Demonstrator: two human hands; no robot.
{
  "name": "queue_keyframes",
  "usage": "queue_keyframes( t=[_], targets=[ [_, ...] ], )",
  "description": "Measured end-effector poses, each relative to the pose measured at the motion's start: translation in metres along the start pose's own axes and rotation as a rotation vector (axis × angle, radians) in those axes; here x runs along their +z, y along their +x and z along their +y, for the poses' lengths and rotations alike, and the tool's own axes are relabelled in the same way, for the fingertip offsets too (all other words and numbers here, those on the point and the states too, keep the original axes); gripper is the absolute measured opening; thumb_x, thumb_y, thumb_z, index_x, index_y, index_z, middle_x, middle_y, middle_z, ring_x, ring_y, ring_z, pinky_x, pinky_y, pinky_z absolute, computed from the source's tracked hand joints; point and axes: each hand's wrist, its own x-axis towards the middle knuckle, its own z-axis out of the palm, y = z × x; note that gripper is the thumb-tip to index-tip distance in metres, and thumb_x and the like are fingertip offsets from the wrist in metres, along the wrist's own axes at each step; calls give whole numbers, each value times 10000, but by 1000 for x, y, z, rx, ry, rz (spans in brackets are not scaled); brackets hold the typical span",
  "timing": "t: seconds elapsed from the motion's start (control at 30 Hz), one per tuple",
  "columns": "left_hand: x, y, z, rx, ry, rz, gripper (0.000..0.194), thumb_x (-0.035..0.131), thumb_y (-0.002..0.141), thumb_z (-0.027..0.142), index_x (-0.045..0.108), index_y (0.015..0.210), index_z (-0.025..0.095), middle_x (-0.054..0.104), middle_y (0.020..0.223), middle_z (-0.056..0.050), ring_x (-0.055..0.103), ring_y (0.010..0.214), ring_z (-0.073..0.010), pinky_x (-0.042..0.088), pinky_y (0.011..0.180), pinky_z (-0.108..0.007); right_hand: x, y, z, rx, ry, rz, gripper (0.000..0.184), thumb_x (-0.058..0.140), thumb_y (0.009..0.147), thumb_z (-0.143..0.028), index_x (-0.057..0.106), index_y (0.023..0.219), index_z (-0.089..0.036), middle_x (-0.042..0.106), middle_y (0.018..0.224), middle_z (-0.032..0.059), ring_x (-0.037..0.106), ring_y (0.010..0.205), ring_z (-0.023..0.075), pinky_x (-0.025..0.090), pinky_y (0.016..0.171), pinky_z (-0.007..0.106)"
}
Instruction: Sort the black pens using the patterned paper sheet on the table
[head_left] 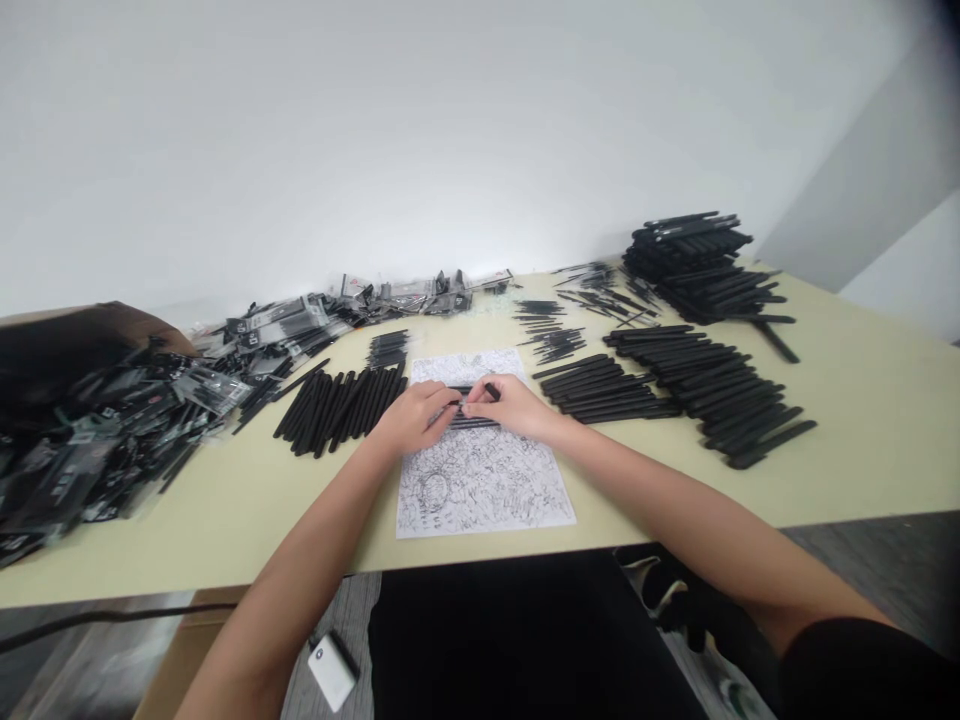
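left hand (424, 414) opposite curled right hand (508, 405)

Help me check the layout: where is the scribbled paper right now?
In the head view, the scribbled paper lies centrally on the table near its front edge, between black sticks left and right, partly under the left hand and right hand.

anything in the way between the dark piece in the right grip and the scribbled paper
Yes: slim dark pens lie across the upper half of the scribbled paper, close by the right grip and dark piece. The fingers hide part of that spot.
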Motion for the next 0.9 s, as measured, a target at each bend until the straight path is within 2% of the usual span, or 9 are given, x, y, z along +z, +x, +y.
queue_keyframes(
  t=[0.23, 0.37, 0.53, 0.77, 0.9],
  targets=[
    [0, 0, 0, 4, 60, -50, 304, 362, 989, 292, 626, 1059, 159, 639, 874, -72, 580, 787, -173, 461, 728, -306, 0, 0, -1, -11, 38, -16, 213, 741, 662, -365, 647, 720, -182, 608, 680, -2, 523, 660, 133, 382, 586, 267],
    [0, 0, -1, 11, 90, -72, 314, 347, 994, 278, 634, 1053, 165, 625, 859, -67, 567, 777, -170, 447, 719, -303, 0, 0, 0, 2, 52, -22, 231, 748, 661, -369, 630, 732, -184, 562, 632, -26, 492, 601, 116, 363, 558, 261],
    [1, 0, -2, -1, 119, -56, 306, 346, 993, 266, 633, 1024, 163, 605, 823, -61, 560, 745, -163, 435, 690, -292, 1, -1, -2, 26, 26, 39, 278, 725, 690, -385, 602, 859, -202, 574, 674, -31, 501, 611, 120, 386, 575, 265],
    [-3, -5, -14, -97, 154, 32, 314, 326, 996, 286, 616, 1047, 177, 610, 796, -55, 566, 720, -165, 436, 685, -292, -10, -4, -13, -20, -465, 314, 443, 676, 735, -578, 583, 1031, -262, 681, 929, 20, 608, 837, 207, 386, 649, 289],
    [-10, -10, -21, -229, 190, 116, 326, 320, 998, 299, 616, 1053, 175, 612, 814, -63, 573, 743, -178, 431, 694, -294, -15, -4, -14, -30, -721, 378, 501, 655, 742, -633, 583, 1073, -264, 683, 997, 47, 612, 939, 254, 383, 656, 302]
  ],
)
